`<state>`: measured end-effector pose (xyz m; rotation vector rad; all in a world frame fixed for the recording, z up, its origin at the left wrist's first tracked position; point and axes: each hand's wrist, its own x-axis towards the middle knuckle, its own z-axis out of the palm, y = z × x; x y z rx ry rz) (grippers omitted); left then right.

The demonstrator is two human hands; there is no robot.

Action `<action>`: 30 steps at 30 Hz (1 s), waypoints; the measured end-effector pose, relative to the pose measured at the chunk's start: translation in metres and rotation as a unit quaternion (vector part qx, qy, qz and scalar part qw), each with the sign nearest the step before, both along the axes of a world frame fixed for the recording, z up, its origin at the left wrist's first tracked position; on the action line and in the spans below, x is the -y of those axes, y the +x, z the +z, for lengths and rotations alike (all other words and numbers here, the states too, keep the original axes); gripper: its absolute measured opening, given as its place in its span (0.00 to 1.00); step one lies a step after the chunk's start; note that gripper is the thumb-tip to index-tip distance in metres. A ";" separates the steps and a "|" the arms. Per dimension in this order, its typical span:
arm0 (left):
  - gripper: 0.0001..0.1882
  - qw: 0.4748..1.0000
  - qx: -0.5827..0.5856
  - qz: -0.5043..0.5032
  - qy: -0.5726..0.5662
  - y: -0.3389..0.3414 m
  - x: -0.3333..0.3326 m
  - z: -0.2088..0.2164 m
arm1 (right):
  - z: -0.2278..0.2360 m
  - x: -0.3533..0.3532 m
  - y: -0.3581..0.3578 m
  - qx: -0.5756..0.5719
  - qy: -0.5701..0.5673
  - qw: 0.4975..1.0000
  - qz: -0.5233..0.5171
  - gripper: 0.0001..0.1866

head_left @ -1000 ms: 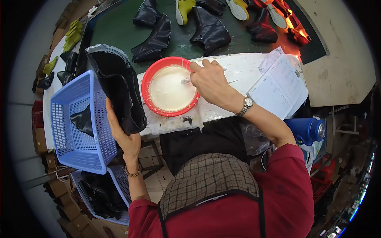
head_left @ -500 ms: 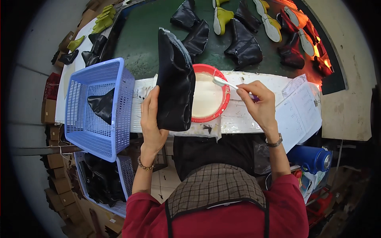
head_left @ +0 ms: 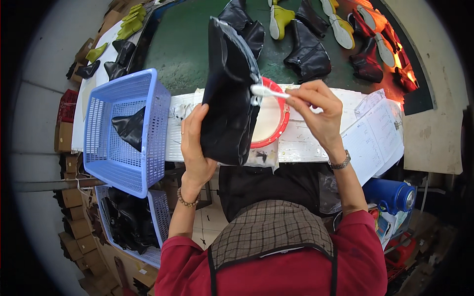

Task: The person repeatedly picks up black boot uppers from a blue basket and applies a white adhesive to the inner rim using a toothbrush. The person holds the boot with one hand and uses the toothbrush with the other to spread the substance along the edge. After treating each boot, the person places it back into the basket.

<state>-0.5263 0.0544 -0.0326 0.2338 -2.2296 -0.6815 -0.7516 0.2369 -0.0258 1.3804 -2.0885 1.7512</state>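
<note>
My left hand [head_left: 195, 143] grips a black leather boot upper [head_left: 224, 108] by its lower part, holding it upright. White glue coats its far right edge. Between the fingers of my right hand [head_left: 318, 111] is the handle of a toothbrush [head_left: 270, 92]. Its white-smeared head touches the boot upper's right edge, where a thick white dab sits. Behind and right of the upper stands a red-rimmed bowl [head_left: 285, 118] of milky white glue, partly hidden by the upper.
A blue plastic basket [head_left: 150, 163] with one black upper stands left; another basket [head_left: 165, 217] below it holds several. Black boot uppers [head_left: 308, 54] and yellow lasts [head_left: 281, 22] lie on the green surface [head_left: 173, 54]. Papers [head_left: 377, 140] and a blue flask [head_left: 390, 195] are at right.
The toothbrush has moved left from above the glue bowl onto the boot upper's edge. The upper has shifted slightly right and away from me, covering more of the bowl.
</note>
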 end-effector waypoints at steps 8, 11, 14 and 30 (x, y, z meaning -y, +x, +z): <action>0.37 0.998 -0.041 0.048 -0.022 -0.018 0.014 -0.003 | 0.002 -0.011 0.026 0.015 0.013 0.996 0.084 0.11; 0.34 0.995 -0.070 0.066 0.004 -0.023 0.015 -0.005 | 0.012 -0.015 0.032 0.010 0.032 0.995 0.099 0.10; 0.33 0.996 -0.040 0.073 -0.028 -0.025 0.016 -0.004 | 0.020 -0.020 0.036 0.040 0.062 0.989 0.125 0.08; 0.04 0.750 0.039 0.052 0.658 0.084 0.063 -0.006 | -0.024 0.013 -0.025 -0.193 0.265 0.945 -0.002 0.05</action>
